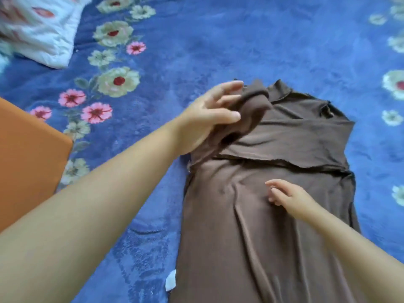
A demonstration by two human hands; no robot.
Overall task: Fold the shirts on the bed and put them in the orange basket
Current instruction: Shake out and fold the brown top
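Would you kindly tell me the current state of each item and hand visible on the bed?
Brown knit shirt: lying flat on the blanket, sleeves folded across the chest, not yet fully folded.
Left hand: gripping bunched fabric at the shirt's shoulder.
Right hand: fingers loosely curled, resting on the shirt's middle.
Orange basket: on the bed, left of the shirt; contents unseen.

I find no readable text, label, brand or number; the small white tag (pixel 171 280) at the brown shirt's (pixel 273 226) left edge shows no legible print.
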